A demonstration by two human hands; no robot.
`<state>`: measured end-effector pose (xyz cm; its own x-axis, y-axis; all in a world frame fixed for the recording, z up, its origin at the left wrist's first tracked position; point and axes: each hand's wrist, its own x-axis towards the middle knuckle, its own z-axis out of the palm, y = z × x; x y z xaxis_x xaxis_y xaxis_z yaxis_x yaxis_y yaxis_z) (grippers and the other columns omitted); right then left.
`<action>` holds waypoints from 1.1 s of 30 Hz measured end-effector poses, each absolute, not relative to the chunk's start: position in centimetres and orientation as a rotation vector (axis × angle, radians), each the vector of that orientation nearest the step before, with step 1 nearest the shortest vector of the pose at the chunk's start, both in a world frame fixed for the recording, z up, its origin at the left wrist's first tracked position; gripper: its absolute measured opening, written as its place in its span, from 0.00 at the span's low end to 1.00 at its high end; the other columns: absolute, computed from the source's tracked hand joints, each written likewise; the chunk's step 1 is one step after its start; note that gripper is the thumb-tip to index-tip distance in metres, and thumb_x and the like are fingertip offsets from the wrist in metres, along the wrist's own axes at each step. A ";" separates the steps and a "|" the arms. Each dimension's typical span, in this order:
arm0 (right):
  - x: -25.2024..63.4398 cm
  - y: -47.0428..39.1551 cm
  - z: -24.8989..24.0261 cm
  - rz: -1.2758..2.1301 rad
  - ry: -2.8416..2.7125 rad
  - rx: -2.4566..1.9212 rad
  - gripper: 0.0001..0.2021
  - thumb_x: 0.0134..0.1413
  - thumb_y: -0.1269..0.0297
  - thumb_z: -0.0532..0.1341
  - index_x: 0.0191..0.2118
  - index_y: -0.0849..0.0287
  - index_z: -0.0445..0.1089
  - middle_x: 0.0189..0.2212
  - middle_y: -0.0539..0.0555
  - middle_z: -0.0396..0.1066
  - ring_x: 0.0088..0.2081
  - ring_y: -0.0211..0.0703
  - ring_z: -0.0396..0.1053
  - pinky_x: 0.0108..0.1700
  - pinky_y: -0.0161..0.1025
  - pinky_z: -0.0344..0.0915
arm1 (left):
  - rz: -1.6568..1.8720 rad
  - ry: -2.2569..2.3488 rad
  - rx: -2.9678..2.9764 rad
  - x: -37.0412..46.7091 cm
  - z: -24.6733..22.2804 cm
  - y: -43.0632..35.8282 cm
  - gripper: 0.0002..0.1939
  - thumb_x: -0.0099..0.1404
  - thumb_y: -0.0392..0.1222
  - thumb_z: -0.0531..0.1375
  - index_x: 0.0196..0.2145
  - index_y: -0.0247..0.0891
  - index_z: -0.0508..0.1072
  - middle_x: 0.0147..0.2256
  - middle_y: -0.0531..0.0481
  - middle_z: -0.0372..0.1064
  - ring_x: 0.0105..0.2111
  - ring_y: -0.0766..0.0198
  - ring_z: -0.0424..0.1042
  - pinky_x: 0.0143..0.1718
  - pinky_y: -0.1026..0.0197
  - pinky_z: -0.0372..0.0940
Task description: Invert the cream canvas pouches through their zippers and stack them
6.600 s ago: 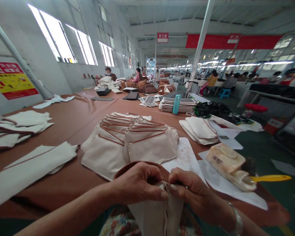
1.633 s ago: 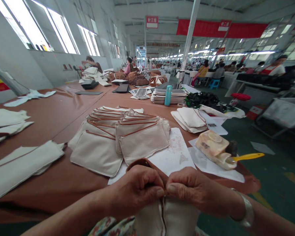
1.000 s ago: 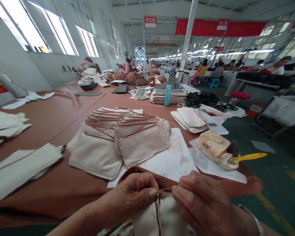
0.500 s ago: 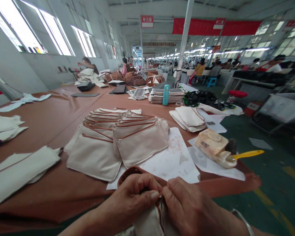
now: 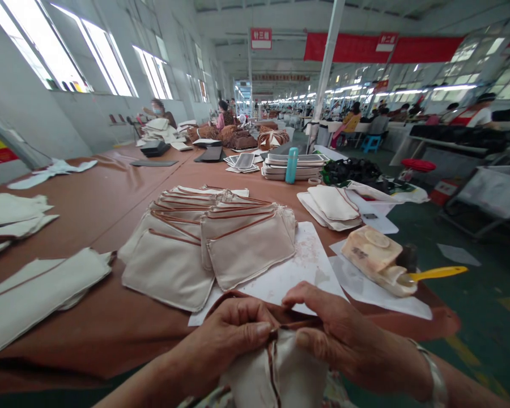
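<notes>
1. Counting clock directions from the cream fabric piece [image 5: 295, 371], with 12 straight ahead, this piece is hanging between the hands, above some floral cloth [image 5: 338, 388]. The left hand [image 5: 225, 345] is pinching its brown-trimmed top between thumb and fingers. The right hand [image 5: 348, 343] is resting its thumb across the seam, forefinger arching away; whether its hidden fingers are gripping, I cannot tell.
2. Toward 3 o'clock the table [image 5: 123, 187] is ending in a corner above the green floor [image 5: 480, 300].
3. Toward 11 o'clock brown covering is stretching far ahead, with windows [image 5: 106, 62] lighting the wall beyond. A pale column [image 5: 325, 62] is rising between 12 and 1, near people [image 5: 351, 122] sitting in the distance.
4. A fanned pile of cream pouches [image 5: 250, 243] is filling 11 to 12 o'clock, overlapping white paper [image 5: 301, 266].
5. Between 1 and 2, a stained container [image 5: 372, 249] is lying beside a yellow handle [image 5: 440, 273]. A blue bottle [image 5: 291, 165] is standing at 12, a black heap [image 5: 352, 171] is spreading at 1, and a folded cream stack [image 5: 46, 292] is lying between 9 and 10.
</notes>
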<state>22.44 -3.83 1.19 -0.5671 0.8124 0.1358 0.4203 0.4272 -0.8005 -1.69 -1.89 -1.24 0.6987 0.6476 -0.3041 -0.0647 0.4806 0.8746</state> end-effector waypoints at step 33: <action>19.7 -3.3 -2.0 1.665 -1.840 -1.014 0.11 0.48 0.75 0.60 0.23 0.60 0.57 0.22 0.42 0.50 0.25 0.31 0.47 0.23 0.30 0.45 | 0.184 0.958 2.573 -0.3 1.3 -2.3 0.08 0.64 0.30 0.50 0.34 0.36 0.67 0.32 0.48 0.65 0.27 0.63 0.60 0.27 0.61 0.52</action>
